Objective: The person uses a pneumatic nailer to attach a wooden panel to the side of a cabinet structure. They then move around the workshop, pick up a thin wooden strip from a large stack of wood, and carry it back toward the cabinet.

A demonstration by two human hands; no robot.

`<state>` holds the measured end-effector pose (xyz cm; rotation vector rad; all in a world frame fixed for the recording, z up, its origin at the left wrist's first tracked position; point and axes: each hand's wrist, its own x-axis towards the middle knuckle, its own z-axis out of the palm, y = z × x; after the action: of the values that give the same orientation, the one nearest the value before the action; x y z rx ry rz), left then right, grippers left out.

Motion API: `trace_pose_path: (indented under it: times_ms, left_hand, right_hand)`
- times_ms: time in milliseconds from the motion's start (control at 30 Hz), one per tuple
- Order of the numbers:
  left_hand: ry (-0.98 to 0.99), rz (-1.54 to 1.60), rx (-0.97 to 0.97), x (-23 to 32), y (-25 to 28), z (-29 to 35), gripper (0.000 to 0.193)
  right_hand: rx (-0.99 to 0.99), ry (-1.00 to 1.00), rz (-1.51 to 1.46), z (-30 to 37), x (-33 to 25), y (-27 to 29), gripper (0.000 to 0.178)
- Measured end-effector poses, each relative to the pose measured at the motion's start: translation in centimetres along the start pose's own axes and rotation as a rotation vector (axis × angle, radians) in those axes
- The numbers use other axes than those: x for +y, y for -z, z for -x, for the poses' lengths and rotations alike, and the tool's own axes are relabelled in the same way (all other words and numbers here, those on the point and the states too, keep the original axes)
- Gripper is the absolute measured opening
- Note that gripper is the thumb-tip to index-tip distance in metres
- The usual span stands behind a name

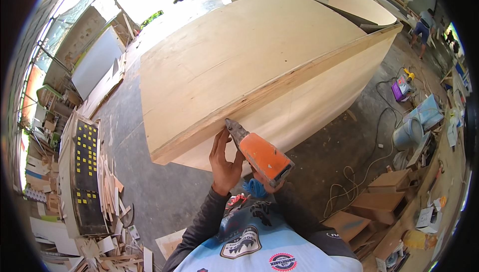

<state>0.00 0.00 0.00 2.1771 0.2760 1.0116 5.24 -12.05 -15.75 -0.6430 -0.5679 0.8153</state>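
Note:
My right hand [266,180], mostly hidden under the tool, grips an orange nail gun [263,157]. The gun's dark metal nose points at the pale wooden edge strip [259,90] along the near side of a big plywood box [239,42]; whether it touches I cannot tell. My left hand [223,164] is beside the nose, its fingers stretched up against the box's side just below the strip and its thumb apart. Below the gun hangs a blue coiled hose [255,188], close to my body.
Wood offcuts [107,192] and a black panel with yellow squares [86,157] lie at left. On the right, cables [357,187] cross the floor near a bucket [408,133] and brown wooden boxes [379,204]. A curved sheet [364,7] rests on the box's far end; another person [424,27] bends beyond.

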Motion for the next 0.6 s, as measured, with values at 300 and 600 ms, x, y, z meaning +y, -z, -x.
trace_pose_path:
  times_ms: [300,600]
  left_hand:
    - [-0.004,-0.064,-0.023,-0.5,0.4,-0.5,0.055]
    - [0.035,-0.069,-0.006,-0.2,-0.7,0.0,0.051]
  right_hand:
    - [0.078,0.178,0.47,-1.5,-4.9,-3.7,0.037]
    - [-0.015,0.197,0.43,-0.9,-5.0,-2.0,0.039]
